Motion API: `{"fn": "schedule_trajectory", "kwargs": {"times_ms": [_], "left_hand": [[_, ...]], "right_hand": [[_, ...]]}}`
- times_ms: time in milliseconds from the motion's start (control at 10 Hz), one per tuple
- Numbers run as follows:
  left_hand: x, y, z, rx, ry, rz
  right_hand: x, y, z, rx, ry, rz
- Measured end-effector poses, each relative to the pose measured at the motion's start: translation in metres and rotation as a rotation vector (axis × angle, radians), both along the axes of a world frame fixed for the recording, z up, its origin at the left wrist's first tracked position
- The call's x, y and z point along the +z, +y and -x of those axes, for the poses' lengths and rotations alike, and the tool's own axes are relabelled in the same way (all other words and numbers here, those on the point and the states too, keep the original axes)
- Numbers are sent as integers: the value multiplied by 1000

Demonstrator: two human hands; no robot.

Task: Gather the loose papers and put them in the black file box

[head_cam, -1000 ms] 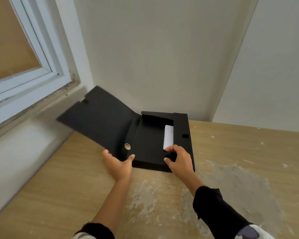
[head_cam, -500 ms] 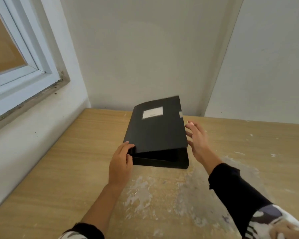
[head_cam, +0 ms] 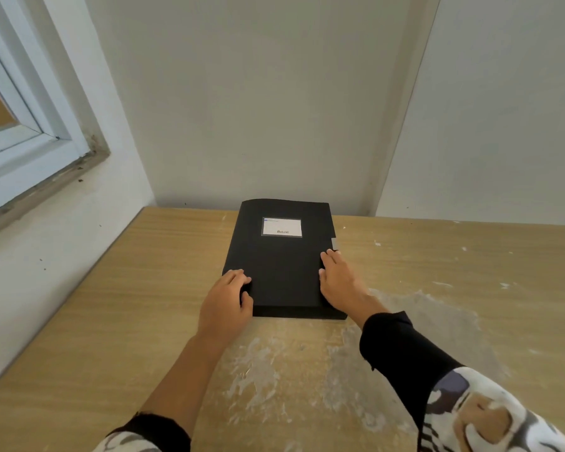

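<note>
The black file box (head_cam: 279,262) lies flat on the wooden table (head_cam: 111,321), its lid down and a white label (head_cam: 282,227) showing on top. My left hand (head_cam: 226,300) rests on the box's near left corner, fingers curled over the edge. My right hand (head_cam: 338,278) lies flat along the box's right edge, fingers spread, just below a small grey closure tab (head_cam: 334,243). No loose papers are visible; whatever is inside the box is hidden by the lid.
The table sits in a corner, with a wall right behind the box and a white window frame (head_cam: 30,138) on the left. Pale scuffed patches (head_cam: 274,370) mark the tabletop near me.
The lid, open a second ago with white paper showing inside, has swung down flat. My right hand moved onto the box's right edge; my left hand stayed at the near left corner.
</note>
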State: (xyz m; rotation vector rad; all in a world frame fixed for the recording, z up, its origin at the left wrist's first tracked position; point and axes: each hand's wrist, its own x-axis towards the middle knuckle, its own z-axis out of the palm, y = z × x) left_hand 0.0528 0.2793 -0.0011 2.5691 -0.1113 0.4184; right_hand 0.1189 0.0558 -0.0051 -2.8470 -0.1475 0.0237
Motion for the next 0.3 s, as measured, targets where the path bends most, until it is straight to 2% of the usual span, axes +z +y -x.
{"fn": "schedule_trajectory", "kwargs": {"times_ms": [100,200,300], "left_hand": [[3,0,-1,1,18,-4],[10,-2,-5,-26,0,-24],[25,-11,-12,-33,-33,-77]], "right_hand": [[10,-1,3,-2,31,-10],[24,-5,7,10,9,-122],[33,-14,9,32,-93,-170]]}}
